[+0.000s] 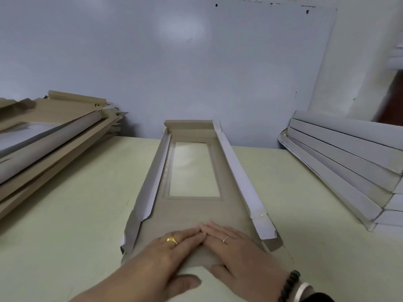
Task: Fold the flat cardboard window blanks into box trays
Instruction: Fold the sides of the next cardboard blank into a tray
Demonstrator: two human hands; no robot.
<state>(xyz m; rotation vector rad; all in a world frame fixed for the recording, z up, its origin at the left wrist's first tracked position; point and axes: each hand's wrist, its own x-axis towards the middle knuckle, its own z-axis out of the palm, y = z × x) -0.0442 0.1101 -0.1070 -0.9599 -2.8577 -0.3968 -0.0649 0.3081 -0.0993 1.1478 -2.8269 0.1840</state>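
Head view: left hand point(174, 247) and right hand point(229, 243), fingers spread flat, press the window blank's point(194, 212) near flap to crease it

One cardboard window blank point(192, 214) lies on the one pale green table point(65, 214), with one clear window point(193, 168) cut in it and two long side flaps point(237, 177) raised. Two hands are on it: one left hand point(172, 253) and one right hand point(235, 249). Each hand wears one ring point(171, 239). There are two stacks: one of brown blanks point(54, 136) and one of white folded trays point(349, 162); the pieces in each cannot be counted exactly.
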